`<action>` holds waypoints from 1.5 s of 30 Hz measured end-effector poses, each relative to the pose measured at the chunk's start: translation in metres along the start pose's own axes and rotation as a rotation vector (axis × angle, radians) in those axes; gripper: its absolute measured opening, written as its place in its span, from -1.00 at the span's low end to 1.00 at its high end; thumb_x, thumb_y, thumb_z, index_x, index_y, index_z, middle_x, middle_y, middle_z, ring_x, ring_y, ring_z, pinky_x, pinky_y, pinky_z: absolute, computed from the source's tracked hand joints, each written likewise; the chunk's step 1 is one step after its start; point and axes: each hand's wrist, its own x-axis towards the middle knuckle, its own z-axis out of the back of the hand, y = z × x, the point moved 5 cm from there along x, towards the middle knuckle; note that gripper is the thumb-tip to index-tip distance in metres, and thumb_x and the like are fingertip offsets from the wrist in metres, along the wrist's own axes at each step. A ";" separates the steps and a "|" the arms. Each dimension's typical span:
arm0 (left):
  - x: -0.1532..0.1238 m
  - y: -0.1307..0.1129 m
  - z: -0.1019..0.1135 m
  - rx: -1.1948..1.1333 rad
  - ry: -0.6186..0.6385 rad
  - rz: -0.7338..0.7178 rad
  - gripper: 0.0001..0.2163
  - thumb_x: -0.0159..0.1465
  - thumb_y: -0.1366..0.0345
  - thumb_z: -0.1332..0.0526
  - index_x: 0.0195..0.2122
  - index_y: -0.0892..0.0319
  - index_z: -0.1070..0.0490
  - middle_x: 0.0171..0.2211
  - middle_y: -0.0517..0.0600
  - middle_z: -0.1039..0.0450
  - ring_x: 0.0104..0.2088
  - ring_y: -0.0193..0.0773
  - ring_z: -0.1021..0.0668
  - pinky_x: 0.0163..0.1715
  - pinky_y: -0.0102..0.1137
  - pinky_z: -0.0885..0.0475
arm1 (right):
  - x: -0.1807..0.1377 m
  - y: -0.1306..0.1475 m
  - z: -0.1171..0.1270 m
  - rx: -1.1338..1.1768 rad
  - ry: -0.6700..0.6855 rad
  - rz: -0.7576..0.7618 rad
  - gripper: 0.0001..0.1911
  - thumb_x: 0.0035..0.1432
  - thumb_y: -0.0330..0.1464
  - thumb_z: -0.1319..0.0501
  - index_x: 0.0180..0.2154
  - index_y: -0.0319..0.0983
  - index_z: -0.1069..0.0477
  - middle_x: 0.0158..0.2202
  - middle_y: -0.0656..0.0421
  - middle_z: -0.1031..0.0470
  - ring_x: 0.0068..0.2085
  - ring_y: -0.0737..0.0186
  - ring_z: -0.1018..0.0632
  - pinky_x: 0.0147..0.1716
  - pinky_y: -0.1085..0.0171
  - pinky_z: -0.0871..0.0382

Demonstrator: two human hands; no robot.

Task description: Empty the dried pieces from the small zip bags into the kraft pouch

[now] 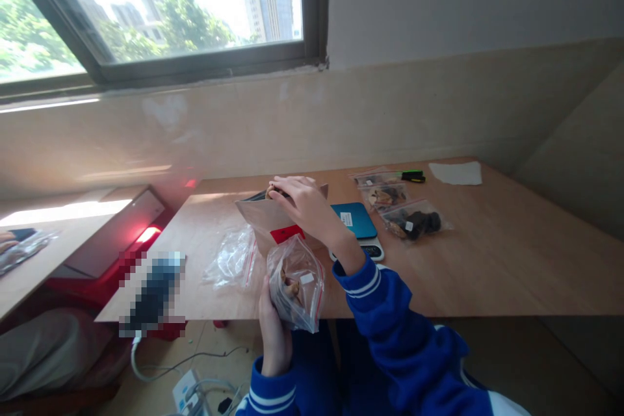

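My left hand [273, 322] is closed round a clear zip-lock bag [312, 312], held upright at the table's front edge. Its mouth is open, and tan-brown dried pieces, perhaps mushroom, and a white label show inside. Just behind it stands a brown paper bag [256, 218] with a red patch and an open top. My right hand [305, 201] is over that top, fingers bent round a brown dried piece [271, 191]; the hand hides part of it. Partly behind my right wrist is a kitchen scale with a blue top [361, 221].
Empty clear bags [229, 257] lie left of the paper bag. Filled zip-lock bags [414, 221] and a black-and-green pen or cutter [413, 176] lie right of the scale. White paper [455, 173] is at the back. A blurred-out phone-like object [153, 292] with a cable sits at the left edge.
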 end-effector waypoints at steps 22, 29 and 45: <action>0.007 0.000 0.006 -0.035 0.007 -0.005 -0.70 0.19 0.10 -0.24 -0.16 0.19 -0.55 -0.47 -0.05 -0.56 -0.54 -0.39 -0.54 -0.52 -0.55 -0.41 | -0.026 -0.007 0.015 0.036 -0.028 0.005 -0.73 0.38 -0.37 -0.02 0.01 -0.17 -0.42 0.09 0.15 -0.49 0.14 0.23 -0.43 0.19 0.13 -0.03; 0.008 0.001 0.006 -0.059 -0.005 0.008 -0.70 0.20 0.10 -0.24 -0.19 0.21 -0.55 -0.46 -0.03 -0.57 -0.53 -0.39 -0.56 -0.52 -0.57 -0.41 | -0.022 -0.012 0.015 0.027 -0.159 -0.091 -0.79 0.33 -0.38 -0.09 -0.07 -0.25 -0.43 -0.06 0.11 -0.57 -0.01 0.15 -0.49 0.09 0.18 -0.13; 0.008 0.001 0.007 -0.057 -0.017 0.001 -0.67 0.16 0.07 -0.27 -0.18 0.20 -0.54 -0.50 -0.04 -0.53 -0.55 -0.38 -0.53 -0.54 -0.53 -0.41 | -0.037 -0.003 0.031 0.606 -0.161 -0.069 -0.81 0.28 -0.45 -0.09 -0.14 -0.19 -0.44 -0.09 0.15 -0.54 -0.02 0.25 -0.50 0.03 0.19 -0.29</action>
